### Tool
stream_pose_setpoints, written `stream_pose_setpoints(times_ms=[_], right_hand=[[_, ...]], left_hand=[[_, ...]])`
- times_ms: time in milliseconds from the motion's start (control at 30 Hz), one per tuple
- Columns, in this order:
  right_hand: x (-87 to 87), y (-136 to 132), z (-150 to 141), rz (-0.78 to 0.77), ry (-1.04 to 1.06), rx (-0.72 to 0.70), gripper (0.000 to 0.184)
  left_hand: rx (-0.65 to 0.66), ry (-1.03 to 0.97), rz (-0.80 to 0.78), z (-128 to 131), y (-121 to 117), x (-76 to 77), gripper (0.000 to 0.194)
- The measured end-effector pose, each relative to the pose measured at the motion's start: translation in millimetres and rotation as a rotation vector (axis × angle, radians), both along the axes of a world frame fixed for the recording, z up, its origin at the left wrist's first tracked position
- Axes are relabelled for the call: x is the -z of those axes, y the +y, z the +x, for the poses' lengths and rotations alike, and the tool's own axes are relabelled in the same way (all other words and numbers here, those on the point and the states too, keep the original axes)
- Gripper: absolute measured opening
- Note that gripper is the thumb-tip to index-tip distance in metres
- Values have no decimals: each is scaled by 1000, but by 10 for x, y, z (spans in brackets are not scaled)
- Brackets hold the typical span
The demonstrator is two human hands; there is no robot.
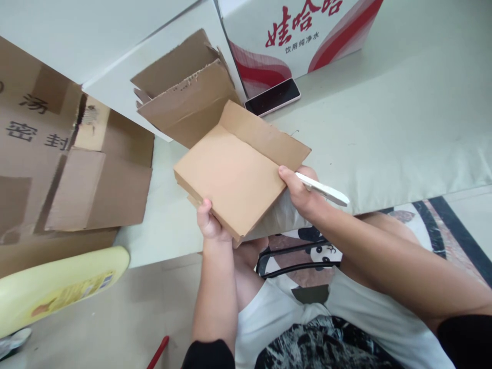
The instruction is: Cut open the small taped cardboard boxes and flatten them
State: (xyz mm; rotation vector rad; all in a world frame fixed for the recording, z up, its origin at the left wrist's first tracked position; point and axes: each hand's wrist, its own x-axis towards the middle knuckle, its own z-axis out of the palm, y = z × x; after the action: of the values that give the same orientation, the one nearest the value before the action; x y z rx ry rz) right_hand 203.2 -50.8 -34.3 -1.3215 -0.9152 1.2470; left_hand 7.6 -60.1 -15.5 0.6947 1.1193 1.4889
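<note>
A small brown cardboard box [230, 177] is held tilted above the near edge of the table, its flaps folded outward at the far side. My left hand [211, 223] is closed on its lower left edge, the thumb on the side and the fingers hidden beneath. My right hand [303, 192] pinches the box's right edge, thumb on top. Also in that hand is a slim white tool [325, 189] shaped like a utility knife, its tapered end pointing right, away from the box. Behind the small box, torn cardboard flaps [188, 97] stand up.
A smartphone [272, 97] lies by a white-and-red carton [300, 46] at the back. Large brown cartons [96, 174] stand left, below a white box [77, 31]. The pale cloth-covered table [403, 128] extends right. A yellow bottle-like container [69, 282] is at lower left.
</note>
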Motion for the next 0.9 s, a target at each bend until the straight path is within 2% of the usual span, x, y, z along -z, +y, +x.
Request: stream_pose_setpoints(times_ms=[233, 533, 900], right_hand=[[-58, -20, 26, 85, -34, 63, 54], [-75, -15, 54, 79, -56, 50, 55], [-36, -8, 55, 87, -17, 46, 58]], left_hand=[[-25, -30, -195, -19, 54, 60, 59], [-38, -32, -212, -79, 55, 124, 55], [-86, -82, -231, -42, 68, 74, 54]])
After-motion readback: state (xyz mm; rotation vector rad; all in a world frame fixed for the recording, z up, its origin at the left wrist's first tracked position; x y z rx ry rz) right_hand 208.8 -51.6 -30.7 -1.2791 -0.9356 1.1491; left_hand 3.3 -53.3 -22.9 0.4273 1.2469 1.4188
